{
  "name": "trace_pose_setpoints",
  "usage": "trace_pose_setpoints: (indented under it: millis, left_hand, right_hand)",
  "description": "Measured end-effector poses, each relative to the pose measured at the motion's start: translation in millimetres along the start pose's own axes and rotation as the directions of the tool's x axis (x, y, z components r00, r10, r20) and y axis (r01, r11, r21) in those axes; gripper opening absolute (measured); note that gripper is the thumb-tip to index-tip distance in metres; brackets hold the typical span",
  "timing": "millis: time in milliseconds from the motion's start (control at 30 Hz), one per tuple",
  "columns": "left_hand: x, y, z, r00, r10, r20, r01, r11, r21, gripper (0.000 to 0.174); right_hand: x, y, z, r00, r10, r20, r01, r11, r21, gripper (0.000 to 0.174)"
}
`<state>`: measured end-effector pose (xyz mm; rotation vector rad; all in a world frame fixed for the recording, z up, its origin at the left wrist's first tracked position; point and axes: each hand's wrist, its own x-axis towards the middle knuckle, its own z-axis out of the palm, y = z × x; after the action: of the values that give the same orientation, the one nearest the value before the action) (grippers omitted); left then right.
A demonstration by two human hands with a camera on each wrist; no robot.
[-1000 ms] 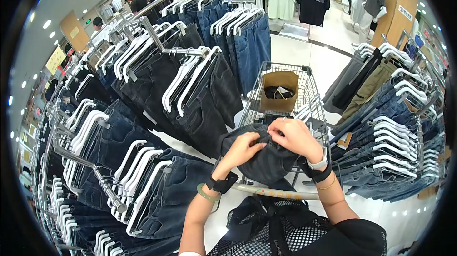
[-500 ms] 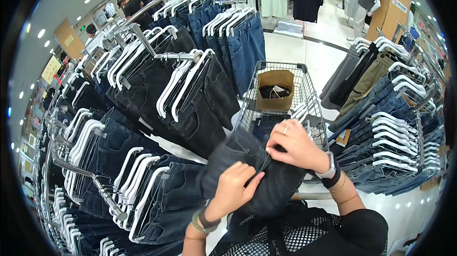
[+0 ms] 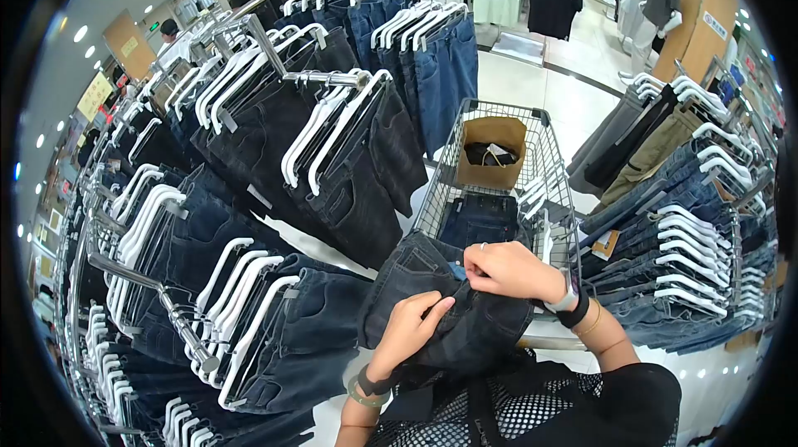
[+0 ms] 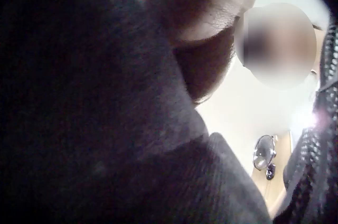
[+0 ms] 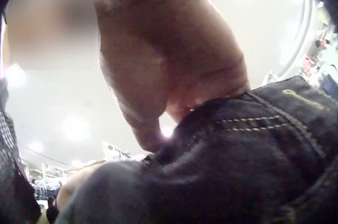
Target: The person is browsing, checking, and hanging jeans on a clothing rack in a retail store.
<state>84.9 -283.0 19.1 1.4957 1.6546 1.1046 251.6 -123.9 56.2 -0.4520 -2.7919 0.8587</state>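
Dark grey denim trousers (image 3: 416, 281) are held bunched in front of my body, above the cart's handle. My right hand (image 3: 511, 271) pinches their upper edge between thumb and fingers; in the right wrist view the hand (image 5: 169, 49) grips the stitched denim (image 5: 248, 145). My left hand (image 3: 407, 326) grips the cloth lower and to the left, its thumb along the fabric. Dark cloth (image 4: 95, 102) fills much of the left wrist view beside part of the hand (image 4: 200, 12); its fingertips are hidden there.
Beyond the trousers stands a wire shopping cart (image 3: 544, 114) with a brown paper bag (image 3: 490, 172), folded dark jeans (image 3: 478, 218) and white hangers (image 3: 544, 177). Racks of hanging jeans (image 3: 316, 306) stand at left, and more jeans (image 3: 657, 239) hang at right.
The trousers have turned and spread, showing a back pocket and a bit of blue by the right hand. Both hands have come lower and nearer my body than a second ago.
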Motion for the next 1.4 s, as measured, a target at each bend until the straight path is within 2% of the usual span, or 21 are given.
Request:
trace_pose_setpoints:
  millis: [33, 100, 133, 200, 233, 267, 367, 433, 500, 533, 567, 633, 700, 767, 833, 900, 967, 1100, 1200, 1300, 1400]
  left_hand:
    - [-3, 7, -3, 1.0, -0.006, 0.003, 0.006, 1.0, -0.001, 0.033]
    - [-17, 39, -14, 0.943, 0.329, -0.047, -0.293, 0.889, 0.353, 0.029]
    - [-31, 58, -21, 0.932, 0.356, 0.065, -0.347, 0.831, 0.435, 0.026]
    - [-33, 60, -24, 0.932, 0.337, 0.136, -0.363, 0.879, 0.309, 0.025]
    - [-25, 47, -21, 0.938, 0.3, 0.173, -0.335, 0.911, 0.239, 0.025]
    - [-12, 21, -9, 0.956, 0.227, 0.184, -0.274, 0.913, 0.301, 0.027]
    - [-16, -27, 21, 0.961, 0.048, 0.272, -0.161, 0.898, 0.409, 0.028]
    - [-31, -8, 13, 0.961, 0.048, 0.272, -0.159, 0.901, 0.404, 0.028]
    - [-36, 14, -7, 0.938, 0.147, 0.312, -0.263, 0.892, 0.369, 0.026]
    - [-41, 24, -15, 0.908, 0.279, 0.312, -0.373, 0.877, 0.303, 0.024]
    - [-45, 35, -22, 0.903, 0.289, 0.319, -0.381, 0.881, 0.281, 0.024]
    - [-32, 27, -22, 0.898, 0.314, 0.309, -0.389, 0.894, 0.223, 0.023]
    - [-18, -4, -8, 0.917, 0.276, 0.288, -0.36, 0.885, 0.296, 0.025]
    - [-34, -10, 1, 0.924, 0.238, 0.299, -0.343, 0.861, 0.375, 0.026]
    - [-45, 2, -7, 0.921, 0.235, 0.31, -0.335, 0.884, 0.327, 0.026]
    - [-42, 5, -16, 0.919, 0.23, 0.32, -0.318, 0.912, 0.26, 0.027]
    - [-36, 1, -25, 0.914, 0.214, 0.344, -0.287, 0.941, 0.177, 0.029]
    - [-24, -7, -35, 0.846, 0.236, 0.479, -0.299, 0.952, 0.059, 0.033]
    - [-14, 6, -41, 0.647, 0.39, 0.655, -0.442, 0.892, -0.095, 0.029]
    - [-6, 7, -35, 0.675, 0.415, 0.611, -0.418, 0.897, -0.147, 0.027]
    - [-5, -3, -38, 0.645, 0.381, 0.662, -0.387, 0.91, -0.146, 0.027]
  right_hand:
    - [-2, -15, -6, 0.995, -0.043, -0.088, 0.037, 0.997, -0.074, 0.014]
    - [-15, -52, -25, 0.974, -0.132, -0.182, 0.094, 0.974, -0.207, 0.016]
    - [-25, -71, -36, 0.968, -0.191, -0.161, 0.146, 0.955, -0.258, 0.016]
    - [-33, -79, -41, 0.946, -0.292, -0.138, 0.223, 0.899, -0.377, 0.015]
    - [-30, -65, -35, 0.982, -0.181, -0.046, 0.149, 0.909, -0.39, 0.016]
    - [-27, -31, -18, 0.996, -0.087, -0.011, 0.08, 0.949, -0.305, 0.017]
    - [-30, 48, 42, 0.968, 0.184, 0.171, -0.168, 0.981, -0.101, 0.021]
    - [-33, 26, 45, 0.983, 0.138, 0.12, -0.127, 0.987, -0.099, 0.023]
    - [-35, -7, 16, 0.999, 0.031, -0.009, -0.032, 0.986, -0.166, 0.019]
    - [-40, -22, 7, 0.991, -0.074, -0.113, 0.046, 0.972, -0.229, 0.015]
    - [-43, -39, -12, 0.992, -0.078, -0.103, 0.057, 0.98, -0.191, 0.014]
    - [-38, -10, -9, 0.992, -0.015, -0.124, -0.008, 0.983, -0.183, 0.015]
    - [-35, 44, 20, 0.986, 0.151, -0.075, -0.159, 0.979, -0.127, 0.018]
    - [-47, 62, 43, 0.977, 0.202, -0.063, -0.204, 0.979, -0.022, 0.019]
    - [-51, 38, 30, 0.978, 0.21, -0.015, -0.21, 0.977, 0.038, 0.017]
    - [-51, 23, 1, 0.977, 0.168, -0.132, -0.144, 0.973, 0.18, 0.014]
    - [-51, 6, -23, 0.973, 0.202, -0.115, -0.187, 0.974, 0.13, 0.014]
    - [-45, -12, -29, 0.982, 0.051, -0.181, -0.048, 0.999, 0.019, 0.013]
    - [-44, -13, -30, 0.975, 0.053, -0.217, -0.055, 0.998, -0.007, 0.012]
    - [-41, 6, -21, 0.975, 0.072, -0.209, -0.07, 0.997, 0.013, 0.012]
    - [-46, 7, -7, 0.977, 0.119, -0.18, -0.06, 0.951, 0.304, 0.012]
